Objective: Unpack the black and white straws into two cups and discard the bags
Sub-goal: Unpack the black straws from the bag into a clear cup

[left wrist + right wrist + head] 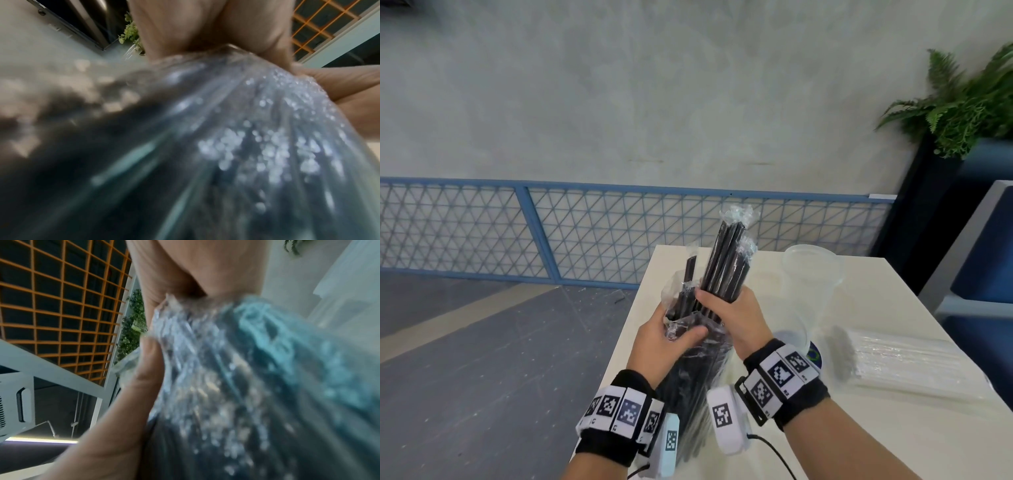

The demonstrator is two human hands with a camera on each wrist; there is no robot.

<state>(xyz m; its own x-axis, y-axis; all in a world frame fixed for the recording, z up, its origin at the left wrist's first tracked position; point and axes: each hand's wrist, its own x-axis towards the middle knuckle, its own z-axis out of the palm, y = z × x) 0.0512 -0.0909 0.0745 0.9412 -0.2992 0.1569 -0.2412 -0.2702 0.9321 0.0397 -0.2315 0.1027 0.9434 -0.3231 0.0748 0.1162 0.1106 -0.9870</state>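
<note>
A clear bag (697,373) of black straws (722,267) is held upright over the near left part of the white table (876,294). My left hand (667,339) grips the bag near its open top, thumb across the front. My right hand (726,308) is wrapped around a bundle of individually wrapped black straws that sticks out of the bag's mouth. Both wrist views show only blurred crinkled plastic (236,138) (216,386) pressed under the fingers. A clear plastic cup (813,284) stands to the right of my hands. A bag of white straws (904,363) lies flat at the right.
A small round disc (814,354) with a green and blue mark sits by the cup's base. The table's left edge drops to a grey floor (465,342). A blue mesh fence (585,233) runs behind, and a dark planter with ferns (955,109) stands at far right.
</note>
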